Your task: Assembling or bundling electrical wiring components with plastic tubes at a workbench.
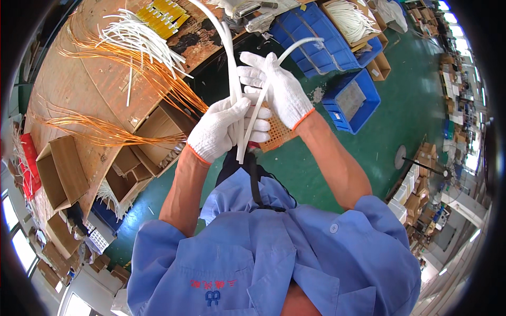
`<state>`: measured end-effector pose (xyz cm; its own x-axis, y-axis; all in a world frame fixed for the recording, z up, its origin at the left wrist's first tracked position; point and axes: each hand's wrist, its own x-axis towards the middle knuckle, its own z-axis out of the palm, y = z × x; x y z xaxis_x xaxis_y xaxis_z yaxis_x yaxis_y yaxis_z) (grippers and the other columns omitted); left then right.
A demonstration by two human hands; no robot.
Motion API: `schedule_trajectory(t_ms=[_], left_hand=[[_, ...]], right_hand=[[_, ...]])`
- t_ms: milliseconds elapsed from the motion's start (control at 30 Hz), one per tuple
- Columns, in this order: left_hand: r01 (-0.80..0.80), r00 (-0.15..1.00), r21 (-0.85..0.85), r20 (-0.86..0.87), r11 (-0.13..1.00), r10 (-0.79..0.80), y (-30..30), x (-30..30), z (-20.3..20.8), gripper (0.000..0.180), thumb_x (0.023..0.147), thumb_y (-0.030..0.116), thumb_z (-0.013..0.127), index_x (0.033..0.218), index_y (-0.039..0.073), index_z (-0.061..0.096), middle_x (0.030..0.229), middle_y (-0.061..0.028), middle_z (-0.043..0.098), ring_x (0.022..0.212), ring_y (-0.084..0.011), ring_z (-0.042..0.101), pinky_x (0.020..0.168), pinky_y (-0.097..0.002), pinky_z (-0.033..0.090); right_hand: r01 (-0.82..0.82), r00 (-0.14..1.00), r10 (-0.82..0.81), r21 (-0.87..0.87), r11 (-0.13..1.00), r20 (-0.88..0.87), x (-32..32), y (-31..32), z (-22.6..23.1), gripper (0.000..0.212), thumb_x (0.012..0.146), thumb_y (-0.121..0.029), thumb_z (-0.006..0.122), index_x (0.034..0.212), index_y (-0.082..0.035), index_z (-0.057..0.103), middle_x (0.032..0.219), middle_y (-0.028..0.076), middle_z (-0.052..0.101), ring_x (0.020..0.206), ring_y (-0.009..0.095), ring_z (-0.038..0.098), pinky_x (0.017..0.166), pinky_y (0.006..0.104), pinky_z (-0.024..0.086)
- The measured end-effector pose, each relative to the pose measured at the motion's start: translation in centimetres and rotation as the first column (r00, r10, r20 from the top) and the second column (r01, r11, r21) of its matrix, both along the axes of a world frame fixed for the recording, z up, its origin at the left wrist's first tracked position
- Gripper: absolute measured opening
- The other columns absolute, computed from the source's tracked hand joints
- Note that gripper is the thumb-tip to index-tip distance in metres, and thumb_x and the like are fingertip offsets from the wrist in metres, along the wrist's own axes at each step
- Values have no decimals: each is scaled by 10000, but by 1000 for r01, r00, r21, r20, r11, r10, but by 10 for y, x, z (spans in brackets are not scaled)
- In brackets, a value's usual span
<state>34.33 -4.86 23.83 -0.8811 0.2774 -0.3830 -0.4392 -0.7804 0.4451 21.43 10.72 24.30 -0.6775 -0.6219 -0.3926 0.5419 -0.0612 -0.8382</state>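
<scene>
White tubes: Several lengths of flexible white tubing [232, 63] meet in front of a worker in blue, their cut lower ends hanging just beneath the gloves.
Left hand: The gloved left hand [219, 126] closes around the tubes, thumb across the front.
Right hand: The gloved right hand [287, 95] has its fingers extended beside an arched tube [259, 103]; whether it pinches it, one cannot tell.
Workbench: Orange wires [153, 84] and a bundle of cut white tubes [139, 39] lie on the wooden bench [105, 95].
Handling: The step appears to be sorting or aligning tubes; continuing calls for a firm left grip and a free right.
</scene>
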Motion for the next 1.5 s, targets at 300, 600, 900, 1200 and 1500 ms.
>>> schedule_trajectory(t_ms=[300, 600, 900, 1200, 1500], left_hand=[[23, 999, 48, -25, 999, -22, 21, 12, 20, 421, 1161, 225, 538, 1438, -91, 559, 997, -74, 672, 846, -182, 731, 843, -467, 698], [-258, 948, 301, -106, 918, 301, -22, -8, 12, 240, 1147, 122, 491, 1314, -21, 587, 1034, -73, 623, 863, -208, 637, 812, -435, 607], [-575, 762, 235, -194, 784, 618, -91, -40, 24, 224, 1168, 190, 515, 1325, 45, 582, 980, -44, 599, 850, -166, 613, 845, -446, 599], [-686, 660, 148, -284, 712, 695, -117, -56, 57, 220, 1171, 226, 535, 1320, 81, 607, 1014, -35, 610, 859, -155, 589, 836, -439, 601], [-501, 763, 396, -217, 769, 609, -135, -53, 68, 205, 1179, 152, 463, 1313, 35, 566, 1000, -27, 545, 751, -97, 464, 701, -293, 488]], right_hand=[[-33, 997, 31, -15, 999, -71, -13, 5, 10, 656, 1176, -539, 400, 1552, -20, 545, 1271, 138, 740, 1154, 243, 734, 1044, 431, 617], [-344, 938, 345, -45, 938, 18, 8, -19, 45, 757, 1084, -658, 550, 1412, 22, 609, 1005, 6, 659, 889, 130, 655, 786, 305, 584], [-211, 798, 331, 280, 936, -504, 50, -63, 59, 611, 994, -82, 784, 1531, 76, 540, 1327, 210, 737, 1116, 211, 755, 977, 367, 633], [84, 939, -74, 16, 996, -335, 47, -113, 77, 379, 1047, 7, 657, 1421, 72, 646, 1122, 174, 801, 1007, 182, 794, 869, 343, 671], [-140, 870, 180, 122, 983, -458, 33, -117, 81, 332, 915, -33, 854, 1223, 56, 769, 1053, 124, 820, 976, 130, 766, 906, 303, 626]])
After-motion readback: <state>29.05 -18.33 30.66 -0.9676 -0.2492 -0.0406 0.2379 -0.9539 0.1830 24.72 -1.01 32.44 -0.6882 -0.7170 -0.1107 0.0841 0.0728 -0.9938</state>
